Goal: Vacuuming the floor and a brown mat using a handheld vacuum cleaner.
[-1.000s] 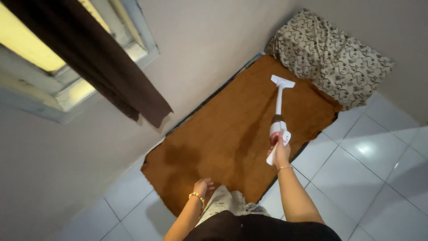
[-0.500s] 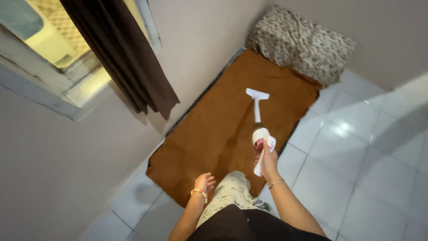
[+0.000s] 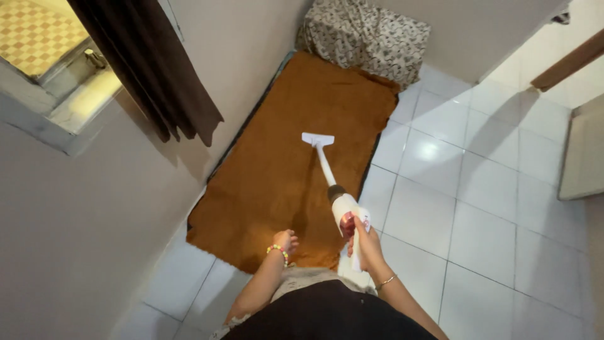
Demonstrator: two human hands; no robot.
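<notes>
White floor tiles [image 3: 478, 189] surround a brown rug [image 3: 296, 157] lying along a wall, with a patterned pillow [image 3: 365, 38] at its far end. The right hand [image 3: 363, 242], fingers wrapped around the handle, holds a white stick vacuum [image 3: 333, 189]. Its head, up near the pillow a second ago, now sits mid-rug, drawn back toward the person, so the far stretch looks covered. The left hand [image 3: 286, 241] hangs free, fingers loosely curled.

We look down from a single head-worn camera, tilted steeply toward the floor [image 3: 478, 208]. It stands well above the brown rug [image 3: 296, 164], with the wall [image 3: 75, 239] at our left.
</notes>
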